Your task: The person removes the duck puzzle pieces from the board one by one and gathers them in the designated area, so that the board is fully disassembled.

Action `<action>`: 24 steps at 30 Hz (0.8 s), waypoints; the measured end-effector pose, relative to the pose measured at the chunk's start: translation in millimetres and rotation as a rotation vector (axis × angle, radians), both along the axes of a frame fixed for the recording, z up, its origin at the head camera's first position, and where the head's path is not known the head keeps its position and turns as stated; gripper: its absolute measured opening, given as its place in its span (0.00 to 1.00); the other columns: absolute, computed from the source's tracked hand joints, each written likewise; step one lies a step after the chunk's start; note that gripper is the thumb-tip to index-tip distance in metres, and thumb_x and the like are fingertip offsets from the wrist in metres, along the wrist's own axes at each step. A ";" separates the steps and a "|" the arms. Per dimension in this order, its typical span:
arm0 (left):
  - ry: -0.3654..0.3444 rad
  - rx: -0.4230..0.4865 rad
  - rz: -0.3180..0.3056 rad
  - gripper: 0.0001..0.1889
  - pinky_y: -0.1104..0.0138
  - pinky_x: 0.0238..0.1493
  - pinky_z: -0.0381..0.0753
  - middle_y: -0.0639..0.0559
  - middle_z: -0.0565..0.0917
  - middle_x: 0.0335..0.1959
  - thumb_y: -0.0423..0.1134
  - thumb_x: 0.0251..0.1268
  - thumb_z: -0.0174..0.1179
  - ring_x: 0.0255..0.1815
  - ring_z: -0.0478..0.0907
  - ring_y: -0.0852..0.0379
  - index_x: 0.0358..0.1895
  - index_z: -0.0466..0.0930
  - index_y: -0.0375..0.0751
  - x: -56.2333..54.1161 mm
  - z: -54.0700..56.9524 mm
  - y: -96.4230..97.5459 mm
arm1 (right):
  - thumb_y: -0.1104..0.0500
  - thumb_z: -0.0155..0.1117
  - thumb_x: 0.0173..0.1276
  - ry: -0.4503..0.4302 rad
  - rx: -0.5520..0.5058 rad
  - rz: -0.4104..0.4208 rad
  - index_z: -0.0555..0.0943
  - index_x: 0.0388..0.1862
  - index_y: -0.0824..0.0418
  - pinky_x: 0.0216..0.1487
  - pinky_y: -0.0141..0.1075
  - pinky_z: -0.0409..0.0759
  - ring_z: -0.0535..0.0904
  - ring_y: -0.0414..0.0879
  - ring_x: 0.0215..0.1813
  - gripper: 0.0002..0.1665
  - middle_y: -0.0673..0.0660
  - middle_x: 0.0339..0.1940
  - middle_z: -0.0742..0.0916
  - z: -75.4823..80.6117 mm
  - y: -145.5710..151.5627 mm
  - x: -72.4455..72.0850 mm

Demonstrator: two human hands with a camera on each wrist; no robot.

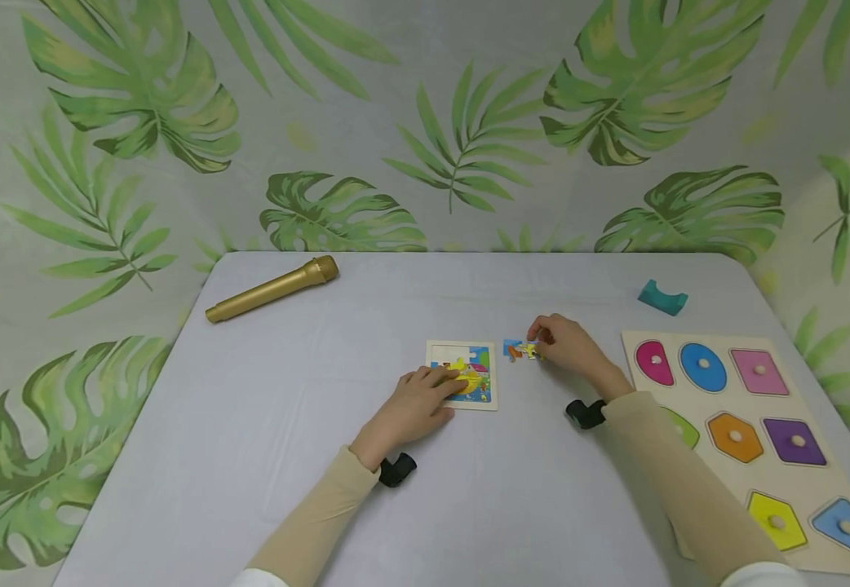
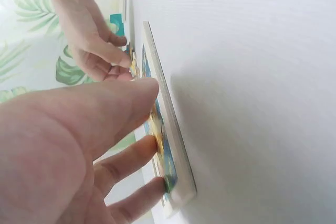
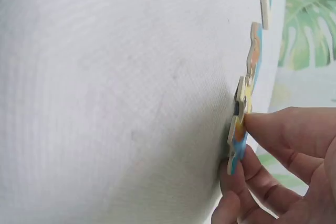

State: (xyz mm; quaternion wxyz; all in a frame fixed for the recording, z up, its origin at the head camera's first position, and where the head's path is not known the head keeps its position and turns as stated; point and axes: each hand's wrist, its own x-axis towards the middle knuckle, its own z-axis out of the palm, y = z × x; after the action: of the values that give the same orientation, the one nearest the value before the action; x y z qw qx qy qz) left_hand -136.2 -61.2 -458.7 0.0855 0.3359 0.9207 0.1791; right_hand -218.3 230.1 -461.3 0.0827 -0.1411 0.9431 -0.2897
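1. No text, number, brand or sign can be read in any view
2. On the puzzle pieces [image 1: 515,350] and puzzle board [image 1: 494,381], fine print might escape notice (both look small and partly covered)

We see a matt white tablecloth [image 1: 249,432], its weave finely ribbed in both wrist views. In the centre of the head view, the puzzle tray [image 1: 476,406] has smooth, pale wooden edges, and the loose puzzle pieces [image 1: 513,350] show similar bare wood below printed faces. The board [image 1: 799,481] at lower right looks to us like matt wood. At left, the microphone [image 1: 271,289] has a soft metallic sheen; at right, the teal block [image 1: 663,300] looks smooth and matt.
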 end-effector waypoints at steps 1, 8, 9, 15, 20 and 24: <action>0.005 -0.006 0.003 0.23 0.46 0.62 0.62 0.47 0.68 0.67 0.43 0.70 0.57 0.65 0.62 0.45 0.67 0.71 0.48 0.1 0.1 1.4 | 0.69 0.60 0.59 0.011 0.025 -0.005 0.79 0.36 0.63 0.35 0.42 0.70 0.71 0.52 0.35 0.07 0.58 0.32 0.77 0.1 -0.8 0.3; 0.025 -0.037 0.019 0.21 0.46 0.62 0.58 0.47 0.67 0.65 0.43 0.71 0.55 0.64 0.61 0.45 0.65 0.73 0.49 -0.2 -0.5 10.1 | 0.72 0.61 0.58 0.034 -0.082 -0.020 0.78 0.37 0.65 0.33 0.40 0.71 0.72 0.52 0.35 0.08 0.58 0.32 0.77 0.7 -10.1 3.6; 0.024 -0.039 0.015 0.21 0.46 0.63 0.57 0.48 0.66 0.66 0.43 0.71 0.55 0.65 0.60 0.45 0.65 0.73 0.48 -0.2 -0.5 10.6 | 0.72 0.61 0.59 0.028 -0.127 -0.006 0.79 0.38 0.65 0.33 0.39 0.72 0.73 0.52 0.35 0.09 0.58 0.32 0.78 0.9 -12.8 4.3; 0.009 -0.031 -0.033 0.22 0.49 0.68 0.55 0.50 0.65 0.70 0.42 0.72 0.55 0.72 0.56 0.46 0.65 0.72 0.41 -1.4 0.4 13.1 | 0.71 0.64 0.60 -0.010 -0.248 0.126 0.80 0.44 0.65 0.40 0.40 0.72 0.73 0.50 0.38 0.13 0.58 0.38 0.80 2.0 -37.8 11.7; 0.037 -0.020 -0.057 0.23 0.52 0.68 0.58 0.48 0.67 0.69 0.41 0.71 0.56 0.71 0.58 0.46 0.65 0.71 0.40 -3.0 -1.8 14.5 | 0.69 0.65 0.58 0.020 -0.163 0.218 0.82 0.48 0.62 0.45 0.45 0.70 0.71 0.53 0.44 0.17 0.60 0.45 0.77 -0.8 -54.2 15.7; 0.069 -0.028 -0.074 0.24 0.53 0.68 0.58 0.48 0.67 0.68 0.41 0.70 0.56 0.71 0.59 0.46 0.67 0.70 0.41 -3.2 -4.0 14.2 | 0.66 0.65 0.58 0.037 -0.087 0.235 0.84 0.47 0.59 0.52 0.54 0.68 0.68 0.59 0.53 0.17 0.62 0.51 0.75 -0.8 -61.4 18.5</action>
State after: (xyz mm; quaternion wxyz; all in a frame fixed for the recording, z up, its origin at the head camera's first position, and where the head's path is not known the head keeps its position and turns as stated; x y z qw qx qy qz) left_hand -139.4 -46.9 -462.7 0.0648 0.3746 0.9125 0.1511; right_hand -199.8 168.8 -462.1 0.0923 -0.2594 0.9079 -0.3162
